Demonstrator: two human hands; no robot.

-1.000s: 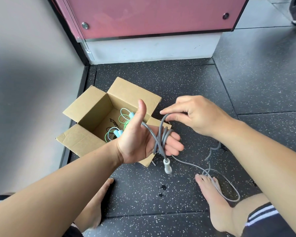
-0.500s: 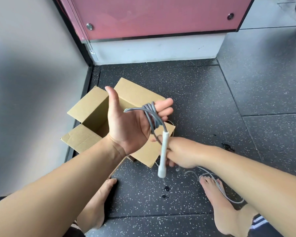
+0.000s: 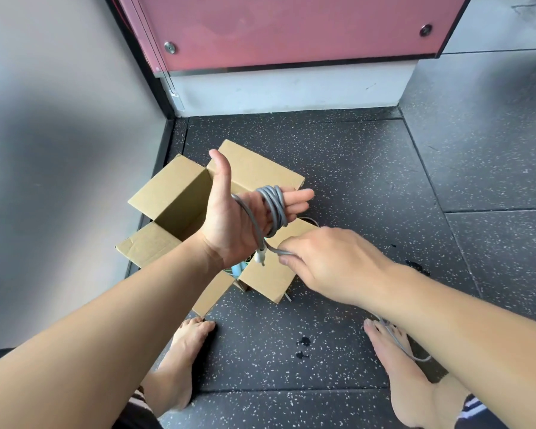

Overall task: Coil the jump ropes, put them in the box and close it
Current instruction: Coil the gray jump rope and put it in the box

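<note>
In the middle of the frame our left hand (image 3: 229, 218) is held flat, fingers straight and together, thumb up. The grey jump rope (image 3: 274, 209) is wound in several turns round those fingers, above the open box (image 3: 174, 193). Our right hand (image 3: 331, 261), just lower right of it, pinches the rope near its white handle (image 3: 260, 258). Nothing locks the turns, so a slack pull could slide them off the fingertips. The loose tail (image 3: 415, 357) crosses our right foot (image 3: 396, 376) at lower right and could snag.

Several coils of grey jump rope (image 3: 273, 209) hung over open cardboard box (image 3: 174, 196); teal item (image 3: 238, 269) inside, possibly second rope.
</note>
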